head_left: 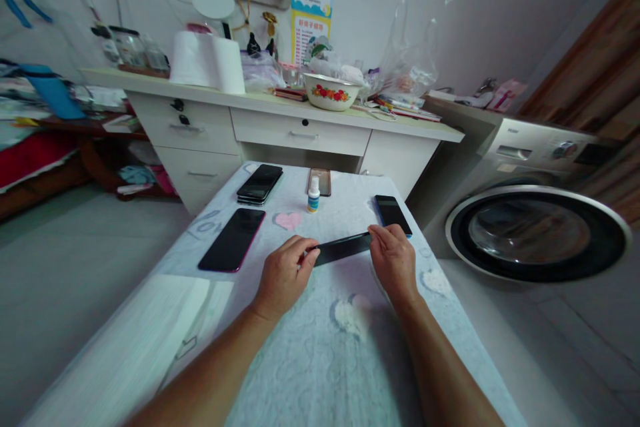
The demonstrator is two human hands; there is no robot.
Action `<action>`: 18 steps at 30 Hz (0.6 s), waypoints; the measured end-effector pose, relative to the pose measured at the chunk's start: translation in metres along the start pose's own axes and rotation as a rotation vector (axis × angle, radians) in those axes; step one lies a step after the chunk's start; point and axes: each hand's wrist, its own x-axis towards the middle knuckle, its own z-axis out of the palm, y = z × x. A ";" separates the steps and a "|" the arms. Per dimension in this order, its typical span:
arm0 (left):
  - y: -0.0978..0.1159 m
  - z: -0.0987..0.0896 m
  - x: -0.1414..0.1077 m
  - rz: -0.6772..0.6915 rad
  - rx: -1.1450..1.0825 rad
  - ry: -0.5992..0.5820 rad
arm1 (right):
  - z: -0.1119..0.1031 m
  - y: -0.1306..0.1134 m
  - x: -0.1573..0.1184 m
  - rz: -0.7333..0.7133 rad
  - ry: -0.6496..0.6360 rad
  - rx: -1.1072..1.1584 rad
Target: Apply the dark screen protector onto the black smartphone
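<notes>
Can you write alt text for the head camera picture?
A person's left hand and right hand hold a thin black slab at a cloth-covered table. Phones and a small bottle are nearby; a white desk and washing machine stand beyond.

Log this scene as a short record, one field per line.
Left hand: left hand pinching one end of a dark slab
Right hand: right hand gripping the slab's other end
Slab: held slanted over the table; too dark to make out detail
Left side of table: pink-edged phone, with a phone stack beyond it
Middle: small white-capped bottle, upright
Right side: blue-edged phone
Background: white desk, washing machine
</notes>
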 end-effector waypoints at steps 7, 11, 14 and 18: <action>0.000 0.001 -0.001 0.002 0.010 0.001 | -0.004 0.007 0.003 0.039 0.031 -0.042; 0.001 0.000 -0.001 0.001 0.017 0.000 | -0.004 0.009 0.004 0.045 0.040 -0.050; 0.001 0.000 -0.001 0.003 0.018 0.001 | -0.002 0.008 0.003 0.042 0.031 -0.049; 0.001 0.000 -0.001 0.003 0.013 0.006 | 0.001 0.000 0.000 0.009 -0.002 -0.012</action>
